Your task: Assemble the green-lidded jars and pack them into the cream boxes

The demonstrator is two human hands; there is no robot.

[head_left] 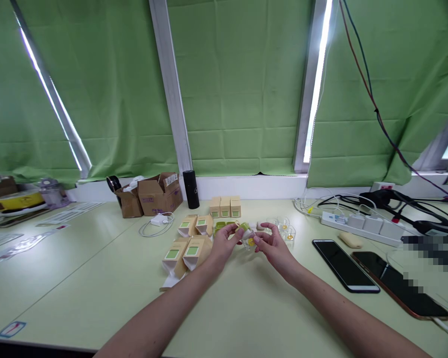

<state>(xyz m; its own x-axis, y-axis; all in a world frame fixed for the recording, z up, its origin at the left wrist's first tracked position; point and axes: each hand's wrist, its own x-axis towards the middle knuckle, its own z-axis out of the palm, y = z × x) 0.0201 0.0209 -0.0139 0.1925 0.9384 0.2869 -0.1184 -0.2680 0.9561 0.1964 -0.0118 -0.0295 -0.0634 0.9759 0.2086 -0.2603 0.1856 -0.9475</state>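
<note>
My left hand (225, 244) is closed, pinching a small piece with a light green top (244, 226). My right hand (275, 246) pinches the edge of a small clear container with a yellow centre (251, 242), right beside the green-topped piece. Whether the two are joined I cannot make out. Behind my right hand stand several clear cups (290, 235) with yellow centres. Green lid-like pieces (220, 225) lie partly hidden behind my left hand. To its left are larger tan boxes with green labels (196, 249), their flaps standing open.
Small tan boxes (225, 207) stand in a row farther back. Behind them are a black bottle (190, 189) and an open cardboard box (160, 195). On the right lie two phones (345, 266), a power strip (362, 227) and tangled cables. A white charger (160, 220) lies left.
</note>
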